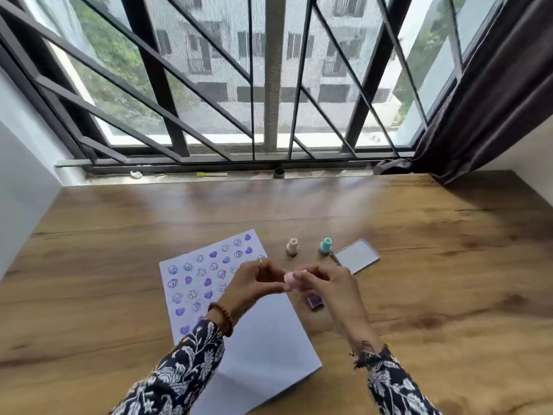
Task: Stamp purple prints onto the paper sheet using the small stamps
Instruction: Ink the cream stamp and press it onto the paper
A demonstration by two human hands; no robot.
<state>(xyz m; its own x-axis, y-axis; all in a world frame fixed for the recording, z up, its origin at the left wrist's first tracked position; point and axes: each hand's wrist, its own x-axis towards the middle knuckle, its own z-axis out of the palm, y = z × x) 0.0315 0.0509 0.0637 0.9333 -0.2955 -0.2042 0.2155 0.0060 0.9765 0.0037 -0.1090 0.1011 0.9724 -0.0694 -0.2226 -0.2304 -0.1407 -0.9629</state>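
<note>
A white paper sheet (263, 339) lies on the wooden table, its far half covered with several purple heart and smiley prints. Above its right edge my left hand (254, 283) and my right hand (323, 283) meet, both pinching a small pink stamp (289, 278) between the fingertips. A purple ink pad (314, 303) sits on the table just under my right hand, partly hidden by it. Two more small stamps stand upright beyond the hands: a cream one (292, 246) and a teal one (325, 246).
A flat grey lid or mirror-like rectangle (356, 255) lies right of the teal stamp. The wooden table (434, 280) runs to a window sill with a yellow pen (211, 175) and a small dark cap (279, 172). A dark curtain (484, 115) hangs at the right.
</note>
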